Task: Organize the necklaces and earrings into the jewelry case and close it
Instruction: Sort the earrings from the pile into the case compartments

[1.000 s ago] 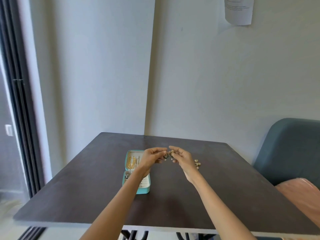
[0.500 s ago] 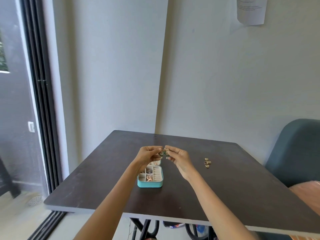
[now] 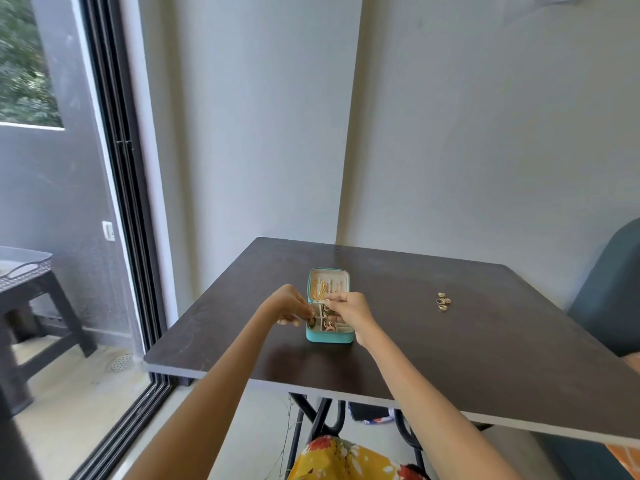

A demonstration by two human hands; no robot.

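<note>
A small teal jewelry case [image 3: 330, 337] lies open on the dark table [image 3: 433, 358]. Its raised lid [image 3: 328, 284] holds gold necklaces, and its tray has small cream compartments. My left hand [image 3: 289, 305] pinches a dark earring [image 3: 310, 321] at the case's left edge. My right hand [image 3: 349, 311] pinches a second dark earring [image 3: 326, 309] just above the compartments. Other small pieces lie in the tray; I cannot tell which compartments.
Three small gold earrings [image 3: 443, 301] lie on the table to the right of the case. A blue-grey chair [image 3: 602, 306] stands at the table's right edge. A sliding door frame [image 3: 121, 202] and a dark stool [image 3: 31, 306] are at the left.
My hands held the earrings together above the table; they have separated and lowered onto the open case. The view has swung left and down.
</note>
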